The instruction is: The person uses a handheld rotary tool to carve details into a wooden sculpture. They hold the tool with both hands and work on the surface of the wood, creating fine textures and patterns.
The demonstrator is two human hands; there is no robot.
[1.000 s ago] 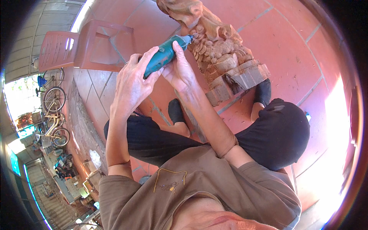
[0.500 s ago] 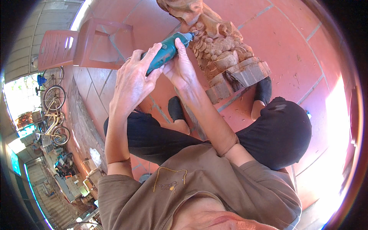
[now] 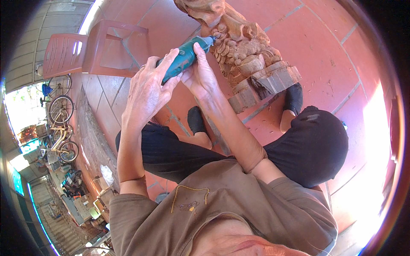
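Red tiled floor | wood carving sits ahead of the person | left hand wraps rear of green rotary tool, right hand clasps its front | tip scarcely shifts over the last second, suggesting one-patch detailing

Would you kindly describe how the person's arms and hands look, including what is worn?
The left hand and right hand are ungloved, and the forearms are bare. Above them are loose, short brown sleeves with no visible pattern.
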